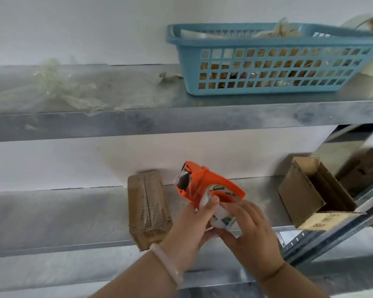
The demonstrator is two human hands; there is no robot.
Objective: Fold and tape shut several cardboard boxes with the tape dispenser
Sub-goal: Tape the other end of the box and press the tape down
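Note:
An orange tape dispenser [209,186] with a white tape roll is held up in front of the lower metal shelf. My left hand [192,229] grips it from below and from the left, thumb on the roll. My right hand [250,226] holds the roll's lower right side with its fingertips. A taped-shut small cardboard box [146,207] lies on the lower shelf just left of the dispenser. An open cardboard box [310,190] with raised flaps stands on the same shelf at the right.
A blue plastic basket [267,61] with wrapped items sits on the upper metal shelf [181,119]. Crumpled clear plastic [58,87] lies on that shelf at the left. More cardboard shows at the far right. The shelf's upright frame [332,233] runs diagonally at right.

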